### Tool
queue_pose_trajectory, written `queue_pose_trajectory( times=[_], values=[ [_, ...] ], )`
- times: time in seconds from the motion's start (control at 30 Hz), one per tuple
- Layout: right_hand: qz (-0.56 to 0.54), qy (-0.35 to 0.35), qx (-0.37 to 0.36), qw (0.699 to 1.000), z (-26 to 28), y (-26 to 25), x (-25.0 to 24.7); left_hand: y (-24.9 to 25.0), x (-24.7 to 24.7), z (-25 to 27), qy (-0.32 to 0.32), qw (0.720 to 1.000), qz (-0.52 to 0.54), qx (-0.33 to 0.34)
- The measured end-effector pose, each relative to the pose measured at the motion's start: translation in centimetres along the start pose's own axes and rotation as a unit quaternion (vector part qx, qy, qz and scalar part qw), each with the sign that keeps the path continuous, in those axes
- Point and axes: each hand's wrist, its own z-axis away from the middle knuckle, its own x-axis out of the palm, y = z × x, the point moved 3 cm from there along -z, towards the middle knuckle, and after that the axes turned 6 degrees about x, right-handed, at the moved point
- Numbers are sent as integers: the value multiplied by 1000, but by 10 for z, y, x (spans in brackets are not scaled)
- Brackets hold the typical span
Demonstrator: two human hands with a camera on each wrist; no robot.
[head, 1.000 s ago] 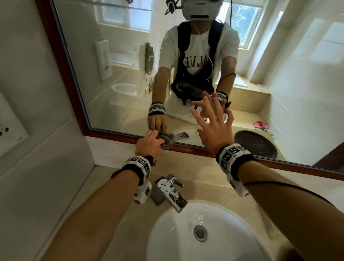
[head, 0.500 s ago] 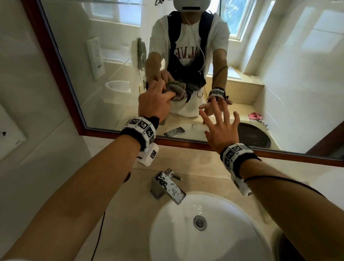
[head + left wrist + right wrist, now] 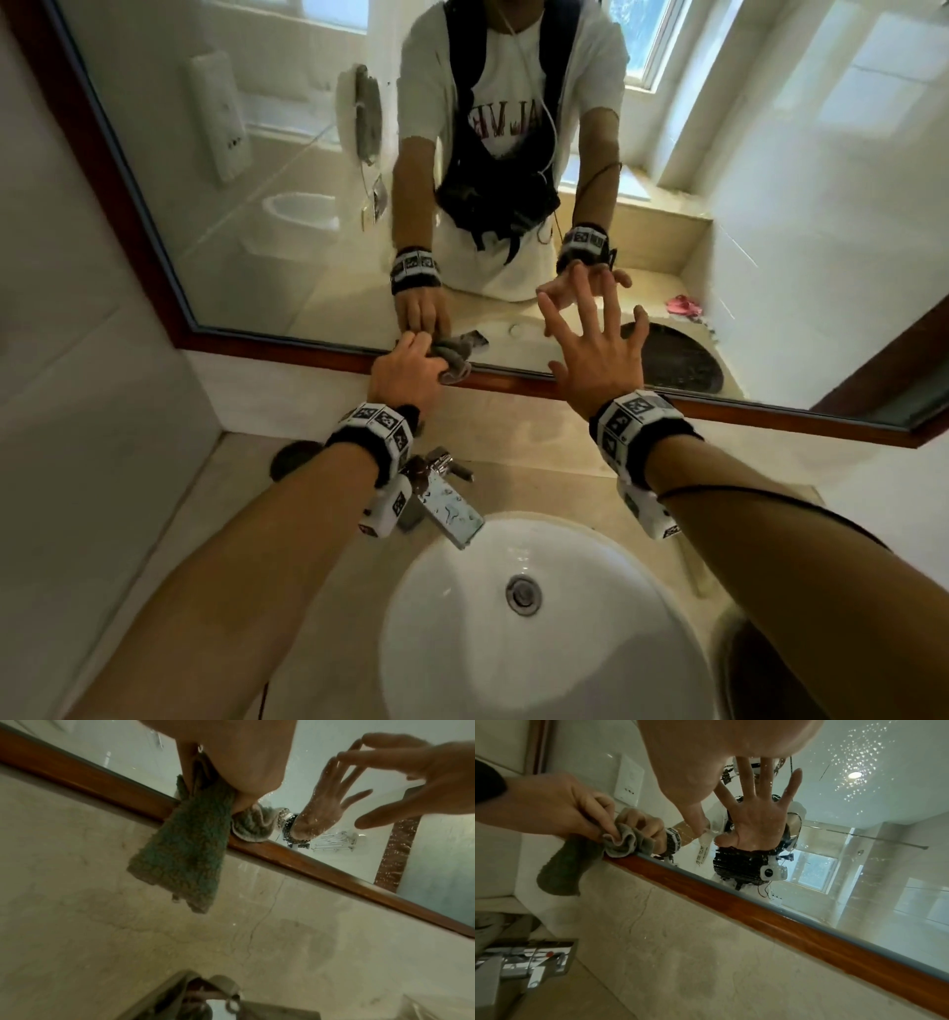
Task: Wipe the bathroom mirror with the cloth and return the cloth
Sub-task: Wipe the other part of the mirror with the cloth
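Cloth [image 3: 453, 361] sits bunched in my left hand [image 3: 406, 371], fingers curled round it, pressing it at the bottom edge of the mirror [image 3: 287, 169] where the glass meets the wooden frame [image 3: 518, 381]. In the right wrist view the grey wad [image 3: 626, 841] lies against the frame's top edge, and a darker tail of it hangs down over the pale wall below. The left wrist view shows that same tail [image 3: 182, 860] draped across the frame [image 3: 308, 862], with the rest tucked under my fingers [image 3: 241, 801].

My right hand [image 3: 598, 360] is held up with the fingers spread wide and straight, holding nothing. It is just right of the cloth hand, the palm facing the glass; I cannot tell whether the fingertips touch the mirror. Its reflection, palm out, fills the middle of the right wrist view.

Below my wrists stands the chrome tap [image 3: 441, 493], wet on top, over the white basin [image 3: 590, 663] set in the beige counter [image 3: 246, 519]. Water spots speckle the glass in both wrist views.
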Motion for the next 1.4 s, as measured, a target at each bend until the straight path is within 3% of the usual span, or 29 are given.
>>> queue_pose_trajectory(
  times=[0.13, 0.3, 0.5, 0.6, 0.77, 0.83, 1.1, 1.4],
  values=[
    [-8, 16, -21, 1000, -3, 6, 3, 17, -23, -22, 47, 999, -4, 16],
    [0, 18, -52, 998, -2, 16, 8, 40, -75, -63, 183, 983, -1, 35],
    [11, 16, -75, 997, -2, 24, 8, 52, -104, -77, 274, 960, 24, 53],
    [6, 30, -76, 997, -2, 23, 11, 53, -83, -70, 237, 970, 2, 62],
    [2, 54, -80, 995, -4, 25, 16, 49, -4, -24, 22, 999, -32, 36],
    [-6, 79, -91, 993, -5, 28, 17, 44, 16, -7, -12, 999, -30, 34],
    [-33, 122, -87, 988, -1, 42, 24, 48, -4, -25, 19, 999, -31, 32],
    [-56, 120, -54, 990, 7, 59, 27, 76, -86, -83, 232, 971, -15, 63]
  ],
)
